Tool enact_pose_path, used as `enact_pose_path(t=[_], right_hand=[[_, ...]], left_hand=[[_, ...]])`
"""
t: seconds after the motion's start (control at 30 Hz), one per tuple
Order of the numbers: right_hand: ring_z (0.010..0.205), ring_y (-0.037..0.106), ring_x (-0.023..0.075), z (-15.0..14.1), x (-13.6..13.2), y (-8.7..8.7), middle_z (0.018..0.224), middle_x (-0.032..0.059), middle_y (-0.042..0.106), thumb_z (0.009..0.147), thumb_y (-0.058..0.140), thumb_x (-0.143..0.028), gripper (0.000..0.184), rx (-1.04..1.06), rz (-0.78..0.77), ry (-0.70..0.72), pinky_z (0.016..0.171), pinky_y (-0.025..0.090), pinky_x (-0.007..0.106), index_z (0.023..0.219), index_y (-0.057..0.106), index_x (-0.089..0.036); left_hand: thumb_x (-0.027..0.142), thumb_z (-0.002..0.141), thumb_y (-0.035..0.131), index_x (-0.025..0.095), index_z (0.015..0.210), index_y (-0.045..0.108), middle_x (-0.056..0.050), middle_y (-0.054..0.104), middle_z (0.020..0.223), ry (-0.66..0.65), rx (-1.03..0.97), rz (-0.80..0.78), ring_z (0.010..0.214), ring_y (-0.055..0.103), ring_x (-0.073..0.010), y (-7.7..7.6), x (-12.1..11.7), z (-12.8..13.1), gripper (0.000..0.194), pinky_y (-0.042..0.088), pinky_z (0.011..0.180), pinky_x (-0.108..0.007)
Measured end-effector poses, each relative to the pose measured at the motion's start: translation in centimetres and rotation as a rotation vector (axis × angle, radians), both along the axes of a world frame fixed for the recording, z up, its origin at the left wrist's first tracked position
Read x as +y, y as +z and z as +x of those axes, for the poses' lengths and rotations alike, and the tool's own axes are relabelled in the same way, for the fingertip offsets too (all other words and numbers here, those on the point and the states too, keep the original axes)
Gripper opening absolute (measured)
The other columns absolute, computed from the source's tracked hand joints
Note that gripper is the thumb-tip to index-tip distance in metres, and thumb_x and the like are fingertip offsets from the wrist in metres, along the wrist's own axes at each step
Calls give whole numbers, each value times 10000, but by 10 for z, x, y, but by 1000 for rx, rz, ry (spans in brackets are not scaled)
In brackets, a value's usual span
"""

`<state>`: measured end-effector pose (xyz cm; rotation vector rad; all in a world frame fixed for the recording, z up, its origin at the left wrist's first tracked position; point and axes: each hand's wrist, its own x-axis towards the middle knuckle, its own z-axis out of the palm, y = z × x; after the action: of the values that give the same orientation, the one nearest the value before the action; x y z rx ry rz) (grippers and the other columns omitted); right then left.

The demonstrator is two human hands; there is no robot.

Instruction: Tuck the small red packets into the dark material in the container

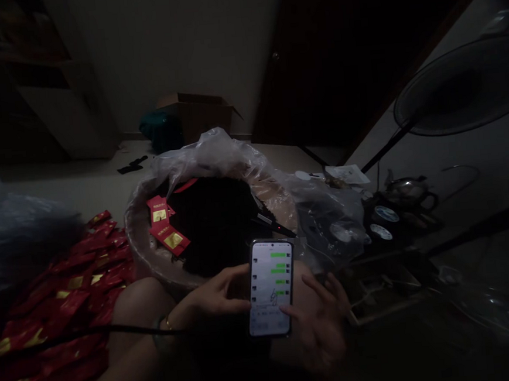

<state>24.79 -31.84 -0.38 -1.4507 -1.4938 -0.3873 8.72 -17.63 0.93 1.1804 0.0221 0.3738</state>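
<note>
A lit smartphone [271, 287] showing a chat screen with green bubbles stands upright low in the middle of the dim view. My left hand [218, 294] grips its left edge, fingers curled round it. My right hand [320, 317] hovers at the phone's right side, fingers spread, with the thumb touching the lower screen. Just beyond the phone sits a round basket [141, 246] lined with clear plastic, holding a dark mass and a few red envelopes [165, 224].
Several red and gold envelopes [74, 287] cover the floor at left. A black cable [93, 331] crosses my left forearm. A tea set and kettle [396, 200] stand at right, a floor fan [462, 89] above them. A cardboard box [198, 114] sits by the far wall.
</note>
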Motion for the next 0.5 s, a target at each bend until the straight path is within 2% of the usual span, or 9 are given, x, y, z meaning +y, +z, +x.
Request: enact_pose_path(t=[0.17, 0.5], right_hand=[[1302, 329, 347, 3, -1, 0, 1278, 78, 526, 870, 437, -182, 340, -3, 22, 20, 1049, 285, 604, 772, 762, -200], [1276, 384, 319, 0, 2, 0, 1286, 75, 531, 856, 434, -132, 327, -5, 67, 56, 1038, 303, 595, 799, 750, -198]], left_hand=[[291, 763, 726, 169, 1317, 532, -184, 599, 1278, 12, -17, 19, 1186, 555, -313, -3, 0, -1, 599, 425, 995, -436], [256, 772, 719, 179, 1317, 528, -176, 604, 1273, -17, -29, 6, 1176, 565, -297, -6, 2, 1, 582, 434, 986, -432]])
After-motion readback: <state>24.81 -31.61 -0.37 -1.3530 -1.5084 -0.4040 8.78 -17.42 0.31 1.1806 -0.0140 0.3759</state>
